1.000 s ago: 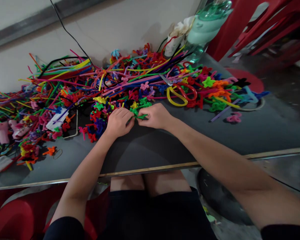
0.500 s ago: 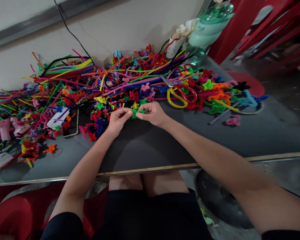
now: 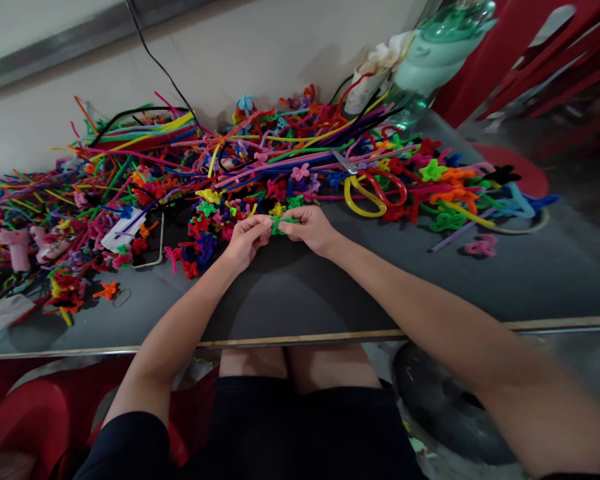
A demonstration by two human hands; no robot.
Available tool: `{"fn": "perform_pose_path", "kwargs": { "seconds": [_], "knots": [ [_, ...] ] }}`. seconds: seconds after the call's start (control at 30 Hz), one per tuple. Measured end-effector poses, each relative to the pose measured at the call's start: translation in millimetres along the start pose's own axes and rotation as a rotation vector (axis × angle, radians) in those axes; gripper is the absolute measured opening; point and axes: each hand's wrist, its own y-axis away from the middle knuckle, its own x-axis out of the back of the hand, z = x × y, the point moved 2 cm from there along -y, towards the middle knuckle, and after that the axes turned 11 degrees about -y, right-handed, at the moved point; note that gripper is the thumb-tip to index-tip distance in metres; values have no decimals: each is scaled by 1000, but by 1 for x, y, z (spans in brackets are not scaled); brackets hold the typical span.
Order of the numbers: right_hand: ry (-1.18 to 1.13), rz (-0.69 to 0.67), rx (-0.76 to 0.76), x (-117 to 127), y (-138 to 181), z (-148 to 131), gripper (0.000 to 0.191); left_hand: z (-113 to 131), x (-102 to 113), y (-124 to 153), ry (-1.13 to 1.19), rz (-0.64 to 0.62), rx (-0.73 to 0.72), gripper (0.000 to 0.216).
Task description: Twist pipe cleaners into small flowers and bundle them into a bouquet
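Observation:
Between my two hands, just over the near edge of the pile, is a green pipe cleaner shape [image 3: 279, 225]. My left hand [image 3: 250, 241] pinches its left side with thumb and forefinger. On the other side my right hand [image 3: 311, 228] grips it, thumb in front and fingers curled behind. The fingertips cover much of the piece, so its full form is hidden. Close behind the hands lie small pipe cleaner flowers, among them a yellow one [image 3: 209, 196] and a pink one [image 3: 301, 172].
Scissors [image 3: 365, 196] with yellow and red handles rest on the pile right of my hands. A green bottle [image 3: 433, 60] and a paper cup [image 3: 363, 92] stand at the back right. A phone [image 3: 153, 248] lies at left; a pink loop piece [image 3: 481, 245] at right.
The whole view has shifted slightly, so the scene sits a little further right. My left fingers have changed their hold a little on the green piece; both hands stay on it.

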Motion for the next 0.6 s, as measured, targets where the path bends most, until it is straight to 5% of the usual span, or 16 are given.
{"fn": "perform_pose_path", "kwargs": {
  "seconds": [0.33, 0.6],
  "knots": [
    [151, -48, -6, 4, 4, 0, 25, 3, 11, -2, -145, -156, 102, 40],
    [345, 79, 58, 7, 3, -2, 26, 3, 18, -5, -484, -90, -12, 34]
  ]
}}
